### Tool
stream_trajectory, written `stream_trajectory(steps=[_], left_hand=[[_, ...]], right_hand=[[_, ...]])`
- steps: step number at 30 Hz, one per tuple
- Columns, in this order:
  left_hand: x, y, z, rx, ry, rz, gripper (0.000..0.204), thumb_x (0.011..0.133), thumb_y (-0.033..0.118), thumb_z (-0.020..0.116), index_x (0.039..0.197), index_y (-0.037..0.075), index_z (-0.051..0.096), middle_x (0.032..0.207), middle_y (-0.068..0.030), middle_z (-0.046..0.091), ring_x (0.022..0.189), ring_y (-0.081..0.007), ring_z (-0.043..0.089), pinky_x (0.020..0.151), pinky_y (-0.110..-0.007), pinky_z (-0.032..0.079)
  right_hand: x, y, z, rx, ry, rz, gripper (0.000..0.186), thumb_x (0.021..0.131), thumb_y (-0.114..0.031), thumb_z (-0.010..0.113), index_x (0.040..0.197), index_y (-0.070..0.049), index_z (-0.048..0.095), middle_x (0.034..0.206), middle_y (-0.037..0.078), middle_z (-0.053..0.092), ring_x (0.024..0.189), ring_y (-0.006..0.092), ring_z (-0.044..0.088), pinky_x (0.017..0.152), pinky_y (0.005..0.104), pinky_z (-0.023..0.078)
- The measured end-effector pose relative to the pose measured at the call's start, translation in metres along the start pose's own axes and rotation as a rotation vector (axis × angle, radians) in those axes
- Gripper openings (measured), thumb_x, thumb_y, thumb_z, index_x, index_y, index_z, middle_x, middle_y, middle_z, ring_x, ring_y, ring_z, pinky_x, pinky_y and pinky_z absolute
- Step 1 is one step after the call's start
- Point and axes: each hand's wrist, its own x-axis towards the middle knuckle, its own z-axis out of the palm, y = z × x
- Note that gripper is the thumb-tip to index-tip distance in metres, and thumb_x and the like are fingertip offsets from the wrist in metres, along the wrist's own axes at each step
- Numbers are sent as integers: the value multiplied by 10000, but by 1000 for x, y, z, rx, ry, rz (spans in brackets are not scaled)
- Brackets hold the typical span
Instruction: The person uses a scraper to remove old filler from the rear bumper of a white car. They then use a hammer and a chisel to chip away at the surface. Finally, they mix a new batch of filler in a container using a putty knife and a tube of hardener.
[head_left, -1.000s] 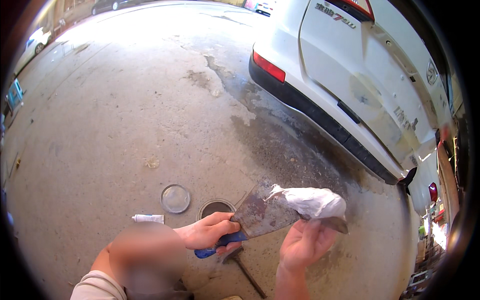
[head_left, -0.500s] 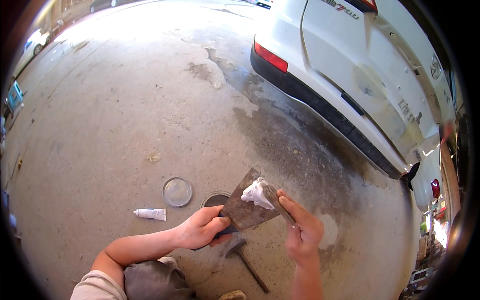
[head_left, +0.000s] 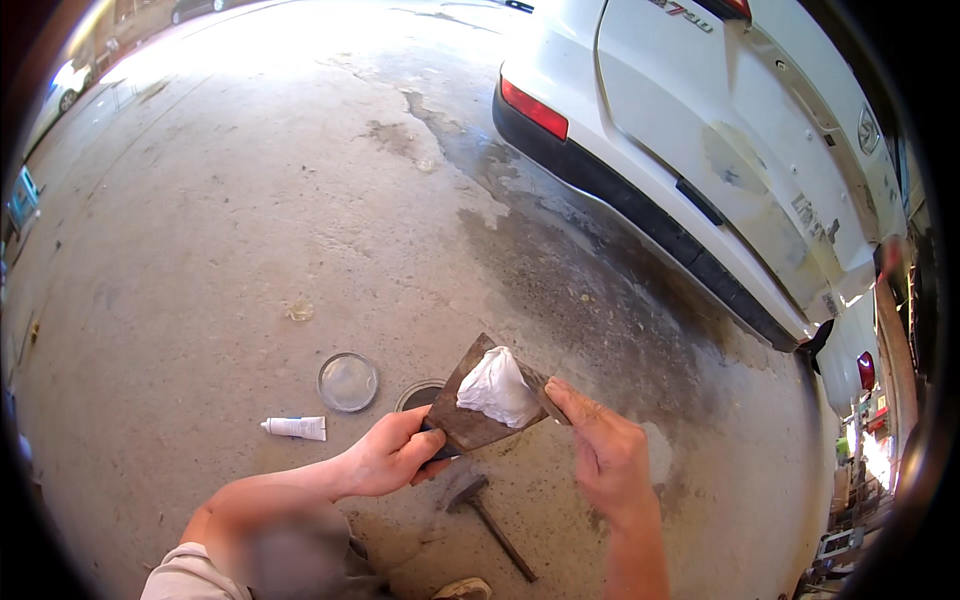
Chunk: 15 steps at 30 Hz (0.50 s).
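My left hand [head_left: 392,455] is closed around the dark handle of a wide putty knife [head_left: 466,428], its brown-stained blade tilted in front of me. A thick white mound of putty [head_left: 496,388] lies on that blade. In my right hand [head_left: 610,450], a thin flat spreader [head_left: 545,398] is pinched between thumb and fingers. It meets the right edge of the blade beside the putty; its exact contact is partly hidden. Behind the knife, an open round can [head_left: 418,392] stands on the floor, partly covered by the blade and my left hand.
A round clear lid [head_left: 348,382] and a white tube [head_left: 296,428] lie on the concrete floor to the left. A hammer [head_left: 492,525] lies below my hands, near my shoe [head_left: 463,588]. At the upper right stands a white car [head_left: 665,120] with patched spots on its rear.
My right hand has drawn the spreader rightward off the putty to the blade's edge. The putty now sits as a fuller, smoother mound on the knife.
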Motion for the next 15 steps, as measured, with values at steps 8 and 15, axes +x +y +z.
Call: stream_trajectory(steps=[8,15], left_hand=[[-3,5,-5,6,-25,101,177,916,141,364,950,28,496,693,-11,515,589,-79,460,542,-246,397],[0,5,1,-156,-296,-101,226,864,98,325,838,-10,522,704,-57,540,569,-109,484,531,-260,408]], right_hand=[[-8,21,10,-71,-27,178,382,776,87,499,1117,-24,631,1064,148,667,954,271,662,797,353,538],[-8,57,26,1014,176,757,203,883,-105,519,1011,9,627,787,58,628,717,149,581,652,283,474]])
